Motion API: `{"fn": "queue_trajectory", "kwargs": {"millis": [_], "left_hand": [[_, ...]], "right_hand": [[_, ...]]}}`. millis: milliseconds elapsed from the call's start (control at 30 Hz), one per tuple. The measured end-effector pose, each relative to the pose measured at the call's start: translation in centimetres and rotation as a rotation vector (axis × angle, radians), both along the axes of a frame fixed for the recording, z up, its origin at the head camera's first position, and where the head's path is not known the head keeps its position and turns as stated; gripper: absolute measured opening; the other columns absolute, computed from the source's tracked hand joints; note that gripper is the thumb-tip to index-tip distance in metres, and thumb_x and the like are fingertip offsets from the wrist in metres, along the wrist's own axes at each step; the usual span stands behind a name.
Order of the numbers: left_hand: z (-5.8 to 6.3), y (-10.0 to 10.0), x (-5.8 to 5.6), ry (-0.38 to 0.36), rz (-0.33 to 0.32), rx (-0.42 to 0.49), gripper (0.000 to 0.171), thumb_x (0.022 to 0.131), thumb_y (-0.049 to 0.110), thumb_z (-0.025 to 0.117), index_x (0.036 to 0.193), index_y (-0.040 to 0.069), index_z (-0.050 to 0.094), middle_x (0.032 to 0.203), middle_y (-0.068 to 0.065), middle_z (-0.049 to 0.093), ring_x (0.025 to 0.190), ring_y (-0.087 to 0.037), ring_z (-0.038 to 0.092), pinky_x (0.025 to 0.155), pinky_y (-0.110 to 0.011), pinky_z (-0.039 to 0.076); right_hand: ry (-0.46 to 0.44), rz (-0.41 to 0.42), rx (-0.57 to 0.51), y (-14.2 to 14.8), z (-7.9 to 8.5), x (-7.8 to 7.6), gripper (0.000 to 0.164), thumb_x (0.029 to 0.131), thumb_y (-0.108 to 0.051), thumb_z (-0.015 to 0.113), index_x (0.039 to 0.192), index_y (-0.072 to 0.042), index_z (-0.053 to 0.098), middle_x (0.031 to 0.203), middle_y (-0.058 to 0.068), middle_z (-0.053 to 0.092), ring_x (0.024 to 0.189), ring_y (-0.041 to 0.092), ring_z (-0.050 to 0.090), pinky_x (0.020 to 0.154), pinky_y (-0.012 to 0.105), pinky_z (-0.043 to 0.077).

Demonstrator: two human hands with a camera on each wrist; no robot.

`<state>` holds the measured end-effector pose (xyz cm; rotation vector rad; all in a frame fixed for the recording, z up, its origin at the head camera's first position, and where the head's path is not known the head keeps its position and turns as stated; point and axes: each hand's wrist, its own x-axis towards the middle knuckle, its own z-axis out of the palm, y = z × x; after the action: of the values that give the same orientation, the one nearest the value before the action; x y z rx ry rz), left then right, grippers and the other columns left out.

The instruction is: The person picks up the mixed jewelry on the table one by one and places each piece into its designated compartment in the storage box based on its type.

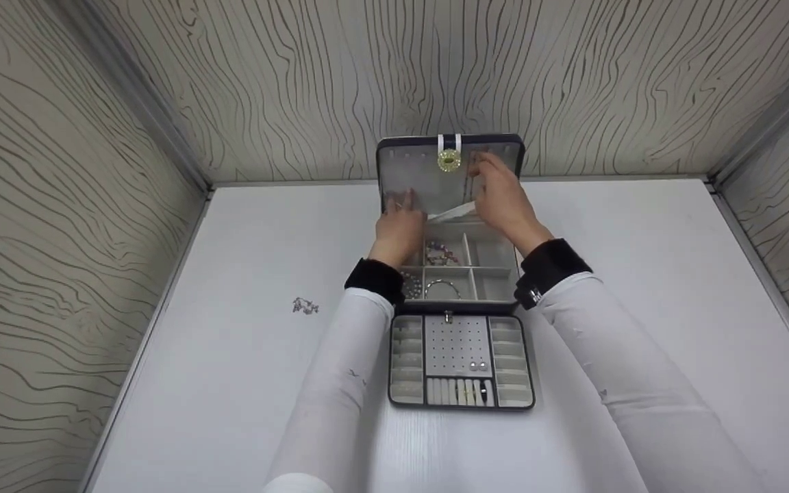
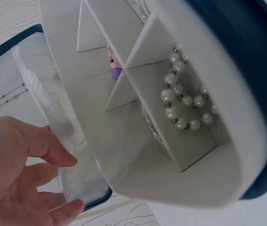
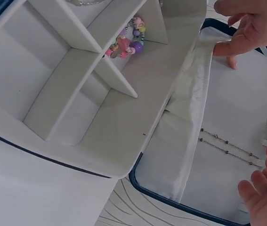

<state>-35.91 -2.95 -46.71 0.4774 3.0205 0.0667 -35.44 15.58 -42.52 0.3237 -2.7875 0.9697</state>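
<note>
A jewelry box with a dark blue rim (image 1: 459,307) stands with its lid raised against the back wall. My left hand (image 1: 401,229) touches the white gathered pocket (image 3: 180,127) in the lid, its fingers loosely spread. At the lid's upper right is my right hand (image 1: 501,198), fingertips parted beside the hook tabs. Close to those fingertips, a thin beaded chain necklace (image 3: 227,147) runs down the lid lining. In the compartments lie a colourful bead bracelet (image 3: 126,42), a pearl bracelet (image 2: 168,94) and a silver bangle (image 1: 442,282).
A fold-out tray (image 1: 530,394) in front has small compartments, rings in rolls (image 1: 466,392) and stud earrings (image 1: 478,366). A small silver chain piece (image 1: 305,306) lies on the white table (image 1: 244,383) to the left. A round gold clasp (image 1: 448,160) hangs over the lid.
</note>
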Motion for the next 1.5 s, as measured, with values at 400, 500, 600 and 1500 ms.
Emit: {"fn": "queue_trajectory", "kwargs": {"millis": [400, 500, 600, 1500], "left_hand": [[-0.3, 0.5, 0.3, 0.038, 0.025, -0.002, 0.047, 0.099, 0.014, 0.05, 0.146, 0.016, 0.048, 0.158, -0.013, 0.027, 0.141, -0.04, 0.029, 0.081, -0.047, 0.055], [-0.4, 0.4, 0.3, 0.08, 0.019, 0.019, 0.05, 0.097, 0.014, 0.055, 0.146, 0.015, 0.047, 0.157, -0.012, 0.031, 0.139, -0.037, 0.033, 0.086, -0.049, 0.053], [-0.4, 0.1, 0.3, 0.114, 0.011, 0.042, 0.053, 0.093, 0.014, 0.061, 0.144, 0.013, 0.049, 0.154, -0.012, 0.035, 0.138, -0.035, 0.036, 0.091, -0.049, 0.051], [0.2, -7.2, 6.1, 0.129, 0.099, 0.528, 0.045, 0.088, 0.009, 0.066, 0.133, 0.009, 0.06, 0.13, -0.014, 0.059, 0.106, -0.028, 0.064, 0.078, -0.041, 0.055]], "right_hand": [[-0.074, 0.032, -0.099, 1.1, -0.6, 1.8, 0.04, 0.09, 0.009, 0.041, 0.126, 0.008, 0.058, 0.149, 0.023, 0.036, 0.134, 0.042, 0.037, 0.109, 0.05, 0.032], [-0.114, 0.044, -0.131, 1.5, -0.9, 2.7, 0.041, 0.093, 0.006, 0.042, 0.132, 0.006, 0.054, 0.151, 0.023, 0.034, 0.132, 0.042, 0.04, 0.105, 0.05, 0.038], [-0.132, 0.053, -0.151, 2.0, -1.4, 3.6, 0.042, 0.095, 0.003, 0.044, 0.136, 0.006, 0.051, 0.151, 0.023, 0.035, 0.127, 0.041, 0.047, 0.101, 0.049, 0.043], [-0.342, -0.068, -0.25, 6.5, -8.9, 8.0, 0.058, 0.101, -0.008, 0.048, 0.153, 0.0, 0.024, 0.151, 0.031, 0.027, 0.124, 0.047, 0.048, 0.097, 0.05, 0.046]]}}
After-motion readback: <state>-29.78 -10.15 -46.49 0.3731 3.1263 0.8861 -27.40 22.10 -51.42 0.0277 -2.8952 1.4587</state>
